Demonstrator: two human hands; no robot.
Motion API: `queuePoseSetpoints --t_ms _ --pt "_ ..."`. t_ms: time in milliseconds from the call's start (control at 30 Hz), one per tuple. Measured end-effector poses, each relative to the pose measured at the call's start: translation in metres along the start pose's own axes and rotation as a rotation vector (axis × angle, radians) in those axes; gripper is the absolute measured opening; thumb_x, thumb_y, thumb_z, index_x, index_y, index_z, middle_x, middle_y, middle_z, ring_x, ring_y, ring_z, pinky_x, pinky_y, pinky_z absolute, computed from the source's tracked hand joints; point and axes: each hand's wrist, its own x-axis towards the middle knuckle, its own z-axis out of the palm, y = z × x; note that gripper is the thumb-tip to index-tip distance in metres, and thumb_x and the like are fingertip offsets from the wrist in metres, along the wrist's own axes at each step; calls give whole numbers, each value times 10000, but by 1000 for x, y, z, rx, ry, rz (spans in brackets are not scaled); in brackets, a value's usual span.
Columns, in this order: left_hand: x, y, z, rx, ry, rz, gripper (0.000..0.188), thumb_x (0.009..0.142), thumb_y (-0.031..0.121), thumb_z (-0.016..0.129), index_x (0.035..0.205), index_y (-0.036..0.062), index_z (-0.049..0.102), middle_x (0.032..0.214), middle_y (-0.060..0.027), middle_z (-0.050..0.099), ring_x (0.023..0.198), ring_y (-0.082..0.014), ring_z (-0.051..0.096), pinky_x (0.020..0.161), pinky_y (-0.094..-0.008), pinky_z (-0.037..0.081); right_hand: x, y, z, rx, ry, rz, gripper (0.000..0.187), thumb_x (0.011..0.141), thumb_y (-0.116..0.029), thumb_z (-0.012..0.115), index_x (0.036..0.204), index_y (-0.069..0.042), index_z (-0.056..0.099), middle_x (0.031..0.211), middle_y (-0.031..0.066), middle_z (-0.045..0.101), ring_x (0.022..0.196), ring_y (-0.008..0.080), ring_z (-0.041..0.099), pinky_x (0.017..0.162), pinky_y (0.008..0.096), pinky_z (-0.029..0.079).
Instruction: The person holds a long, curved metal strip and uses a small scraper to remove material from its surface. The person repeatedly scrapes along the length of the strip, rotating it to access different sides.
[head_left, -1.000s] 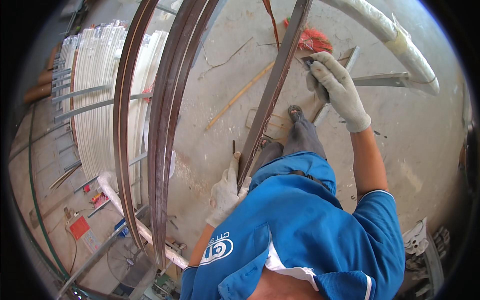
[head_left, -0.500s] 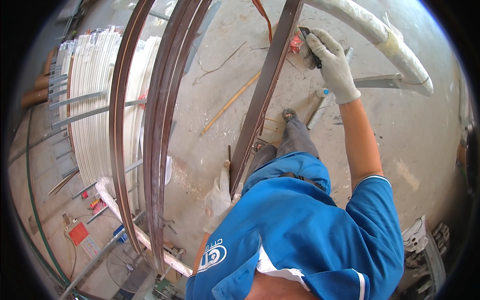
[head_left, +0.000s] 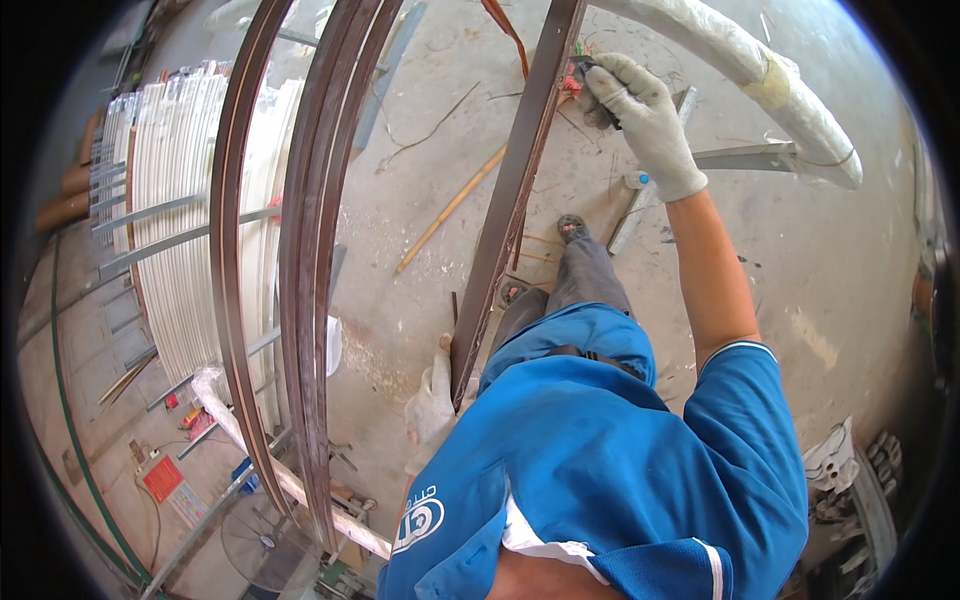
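A long dark brown profile bar (head_left: 505,225) slants from the top middle down to my waist. My left hand (head_left: 431,400), in a pale work glove, grips the bar by its lower end; some of its fingers are hidden behind the bar and my shirt. Farther up, my gloved right hand (head_left: 640,120) is closed around a small black tool (head_left: 606,100) that looks like a utility knife, mostly covered by the fingers. The tool's tip is close to the bar's right edge; whether it touches cannot be made out.
More brown bars (head_left: 300,250) stretch lengthwise on my left, over a metal rack with stacked white profiles (head_left: 180,200). A plastic-wrapped roll (head_left: 735,55) curves across the upper right. A wooden stick (head_left: 450,210) lies on the floor. A fan (head_left: 268,540) stands lower left.
The bar and my right hand have shifted slightly left. The black tool has turned and shows less between my fingers. My left hand stays by the bar's lower end.
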Motion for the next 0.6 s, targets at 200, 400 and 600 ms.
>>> queuePoseSetpoints --t_ms 200,400,600 --pt "0 -6 -9 -437 -144 -136 717 943 281 710 1570 125 398 962 -146 677 792 -248 694 724 -377 552 0 6 0 -9 3 -49 253 1024 -205 650 1191 -17 676 938 -4 692 860 66 643 784 229 531" --pt "3 -8 -21 -601 -139 -180 209 962 204 718 910 28 619 758 -13 638 684 -102 577 642 -269 479 -3 18 4 -20 156 -131 249 994 -166 694 1191 -14 703 990 -6 702 929 73 646 863 231 517" --pt "11 -15 -33 -624 -227 -146 259 926 297 739 955 61 636 713 -18 553 633 -85 489 593 -270 409 -20 35 7 -86 235 -90 257 984 -167 709 1189 -13 703 966 -6 705 896 73 641 836 223 509"
